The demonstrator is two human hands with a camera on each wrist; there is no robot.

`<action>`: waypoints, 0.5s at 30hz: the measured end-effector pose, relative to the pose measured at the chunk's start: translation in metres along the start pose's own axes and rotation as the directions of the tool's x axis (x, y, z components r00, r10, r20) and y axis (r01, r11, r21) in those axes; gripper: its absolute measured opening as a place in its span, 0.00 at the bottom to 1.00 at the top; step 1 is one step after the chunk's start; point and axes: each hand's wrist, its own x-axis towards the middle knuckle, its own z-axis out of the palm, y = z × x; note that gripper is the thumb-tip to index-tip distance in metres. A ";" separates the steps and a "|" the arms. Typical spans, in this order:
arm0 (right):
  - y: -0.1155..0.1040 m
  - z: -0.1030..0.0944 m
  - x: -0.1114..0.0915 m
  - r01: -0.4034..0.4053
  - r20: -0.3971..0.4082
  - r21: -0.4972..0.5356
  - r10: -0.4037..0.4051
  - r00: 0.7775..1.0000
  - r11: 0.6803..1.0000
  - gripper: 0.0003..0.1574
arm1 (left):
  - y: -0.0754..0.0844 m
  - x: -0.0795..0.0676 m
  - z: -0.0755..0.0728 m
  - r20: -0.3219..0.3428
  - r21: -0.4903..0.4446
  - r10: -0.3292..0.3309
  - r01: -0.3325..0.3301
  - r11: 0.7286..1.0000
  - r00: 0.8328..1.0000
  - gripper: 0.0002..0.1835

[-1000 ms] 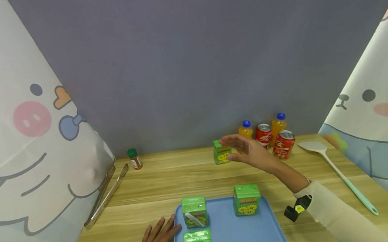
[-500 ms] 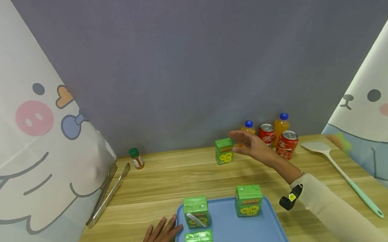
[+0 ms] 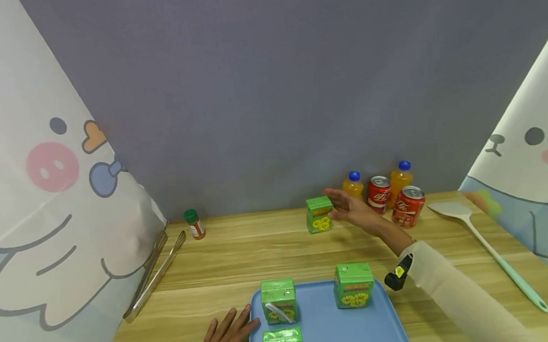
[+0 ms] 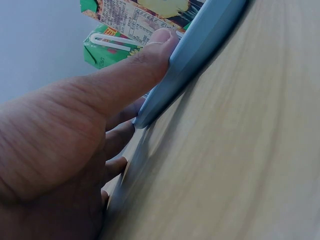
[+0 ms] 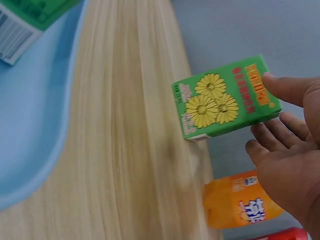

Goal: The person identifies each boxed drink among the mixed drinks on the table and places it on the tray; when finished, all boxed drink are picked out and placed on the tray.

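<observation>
A green drink carton [image 3: 319, 215] printed with yellow flowers stands upright near the back wall. My right hand [image 3: 355, 211] is at its right side, thumb toward the front and fingers toward the back. In the right wrist view, the thumb tip overlaps the top end of that carton [image 5: 220, 102], and the other fingers are relaxed close beside it. Along the left edge of a blue tray [image 3: 353, 335], my left hand [image 3: 227, 336] lies with fingers spread. The left wrist view has its thumb [image 4: 145, 62] against the tray's rim.
Green cartons stand on the tray: one at back right [image 3: 354, 287], two along the left [image 3: 278, 297]. Orange juice bottles [image 3: 400, 180] and red cola cans [image 3: 409, 206] are right of my right hand. A spatula [image 3: 495, 252] lies far right; tongs [image 3: 154, 279] and a spice jar [image 3: 195, 225] are left.
My right hand has shifted back and then closed in on the right side of the standing carton, its thumb now lower beside it. The left hand stays at the tray's edge.
</observation>
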 end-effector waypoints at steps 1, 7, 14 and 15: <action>0.003 0.000 0.002 -0.008 0.003 0.002 0.008 1.000 1.000 0.45 | 0.000 0.000 0.000 0.001 -0.006 -0.002 0.002 1.000 1.000 0.40; 0.019 0.002 0.010 -0.082 -0.019 -0.015 0.081 0.997 0.997 0.46 | 0.000 0.001 0.003 -0.027 -0.012 0.000 0.000 1.000 1.000 0.40; 0.031 0.007 0.017 -0.113 -0.022 -0.001 0.113 0.993 0.994 0.47 | -0.002 0.000 0.004 -0.024 0.009 0.005 -0.005 1.000 1.000 0.41; 0.031 0.008 0.018 -0.111 -0.022 0.004 0.111 0.994 0.994 0.47 | -0.003 0.000 0.004 -0.024 0.012 0.004 -0.004 1.000 1.000 0.41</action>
